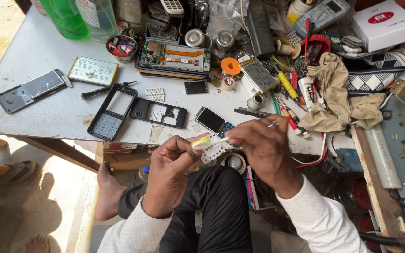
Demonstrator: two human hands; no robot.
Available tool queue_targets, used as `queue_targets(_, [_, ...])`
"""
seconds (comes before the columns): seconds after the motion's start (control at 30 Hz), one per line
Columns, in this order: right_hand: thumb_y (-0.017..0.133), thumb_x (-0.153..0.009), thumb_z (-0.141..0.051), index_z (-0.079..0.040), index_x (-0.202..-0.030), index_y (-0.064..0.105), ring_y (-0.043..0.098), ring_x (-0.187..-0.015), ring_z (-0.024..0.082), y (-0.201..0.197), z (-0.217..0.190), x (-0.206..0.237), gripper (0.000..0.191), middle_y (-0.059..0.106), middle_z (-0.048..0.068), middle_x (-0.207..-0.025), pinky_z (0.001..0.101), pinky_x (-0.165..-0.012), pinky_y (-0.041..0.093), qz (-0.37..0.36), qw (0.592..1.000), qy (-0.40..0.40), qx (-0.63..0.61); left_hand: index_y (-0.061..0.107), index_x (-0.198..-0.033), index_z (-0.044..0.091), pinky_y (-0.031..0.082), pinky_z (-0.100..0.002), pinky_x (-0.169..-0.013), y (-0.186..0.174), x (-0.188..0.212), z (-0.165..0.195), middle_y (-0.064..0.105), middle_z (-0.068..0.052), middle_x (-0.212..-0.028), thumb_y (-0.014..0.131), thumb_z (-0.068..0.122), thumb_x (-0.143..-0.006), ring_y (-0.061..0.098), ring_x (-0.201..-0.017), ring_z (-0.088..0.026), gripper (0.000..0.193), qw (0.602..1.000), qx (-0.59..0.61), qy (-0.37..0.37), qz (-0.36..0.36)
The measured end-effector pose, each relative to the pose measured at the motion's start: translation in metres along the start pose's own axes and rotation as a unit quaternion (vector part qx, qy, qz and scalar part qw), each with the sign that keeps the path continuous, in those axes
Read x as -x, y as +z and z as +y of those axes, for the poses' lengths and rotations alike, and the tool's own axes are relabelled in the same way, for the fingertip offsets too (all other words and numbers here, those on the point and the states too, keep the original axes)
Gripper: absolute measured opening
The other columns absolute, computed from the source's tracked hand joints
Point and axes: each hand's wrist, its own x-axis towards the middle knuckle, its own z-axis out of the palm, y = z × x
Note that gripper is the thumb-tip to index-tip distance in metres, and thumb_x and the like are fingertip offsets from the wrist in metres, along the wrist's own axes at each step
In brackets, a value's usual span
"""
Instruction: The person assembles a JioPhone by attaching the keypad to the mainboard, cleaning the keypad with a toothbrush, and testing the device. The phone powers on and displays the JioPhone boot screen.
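Right now my left hand [172, 164] pinches a small toothbrush with a yellow-green grip [201, 142], thumb and fingers pressed around its handle. My right hand [258, 140] pinches the white keypad membrane [213, 151], a thin metal tool sticking out past its fingers. Both hover just off the near edge of the worktop [48, 51], above my lap, with the brush head lying against the membrane.

As I judge it, the phone is well into being stripped: its black front frame [113, 112] and black middle frame [159, 112] lie side by side on the worktop, empty of parts, and the small screen with its blue board [212, 121] rests just beyond my hands. Cleaning the membrane looks under way; nothing is put back together yet, so reassembly is what remains.

A grey back panel [31, 90] sits apart at the left, a flat battery [93, 70] beyond it, and an opened smartphone showing its circuit board [174, 56] farther back. The pale worktop is scuffed and crowded at the right with screwdrivers, crumpled cloth [338, 93], a white box [385, 23] and green bottles [66, 18] at the far corner. Below, sunlit ground and bare feet show; the stall seems open to daylight.
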Motion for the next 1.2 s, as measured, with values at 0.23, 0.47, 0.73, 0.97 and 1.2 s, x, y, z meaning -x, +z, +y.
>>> queue_targets(0.23, [0.071, -0.094, -0.017, -0.02, -0.108, 0.071, 0.067, -0.093, 0.01, 0.005, 0.007, 0.008, 0.014, 0.074, -0.007, -0.095, 0.0376, -0.098, 0.033, -0.008, 0.999, 0.023, -0.023, 0.062, -0.09, -0.002, 0.05, -0.021, -0.068, 0.002, 0.002, 0.003, 0.072, -0.026, -0.122, 0.067, -0.005, -0.091, 0.059, -0.075, -0.008, 0.006, 1.0, 0.01, -0.004, -0.011])
queue_targets(0.47, [0.07, -0.097, -0.017, -0.021, -0.108, 0.07, 0.066, -0.092, 0.01, 0.002, 0.006, 0.005, 0.011, 0.074, -0.009, -0.093, 0.0368, -0.098, 0.034, -0.013, 0.998, 0.051, -0.022, 0.059, -0.09, -0.001, 0.05, -0.021, -0.067, -0.001, 0.002, 0.001, 0.072, -0.026, -0.12, 0.065, -0.005, -0.092, 0.058, -0.072, -0.007, 0.008, 0.999, 0.033, -0.016, -0.011])
queue_targets(0.73, [0.069, -0.098, -0.019, -0.02, -0.107, 0.069, 0.067, -0.095, 0.013, -0.001, 0.017, 0.01, 0.009, 0.074, -0.006, -0.1, 0.0362, -0.098, 0.034, 0.013, 0.999, 0.034, -0.004, 0.057, -0.092, -0.001, 0.051, -0.022, -0.067, -0.002, 0.004, 0.002, 0.071, -0.023, -0.111, 0.063, -0.005, -0.095, 0.062, -0.076, -0.01, 0.008, 0.998, 0.061, -0.018, -0.002])
queue_targets(0.97, [0.069, -0.099, -0.018, -0.018, -0.104, 0.068, 0.065, -0.093, 0.012, -0.009, 0.012, 0.011, 0.005, 0.074, -0.006, -0.102, 0.0354, -0.097, 0.035, 0.014, 0.999, 0.038, -0.006, 0.057, -0.09, -0.001, 0.059, -0.025, -0.071, 0.001, 0.001, 0.006, 0.072, -0.019, -0.104, 0.063, -0.005, -0.094, 0.07, -0.086, -0.016, 0.008, 0.998, 0.058, -0.032, 0.011])
queue_targets(1.2, [0.073, -0.096, -0.01, -0.019, -0.104, 0.071, 0.066, -0.093, 0.013, -0.017, -0.006, 0.006, 0.012, 0.074, -0.004, -0.1, 0.037, -0.098, 0.032, 0.014, 0.996, 0.08, 0.042, 0.058, -0.09, -0.002, 0.06, -0.026, -0.072, 0.0, 0.003, 0.013, 0.072, -0.02, -0.105, 0.062, -0.007, -0.094, 0.072, -0.088, -0.018, 0.007, 0.998, 0.052, -0.031, 0.011])
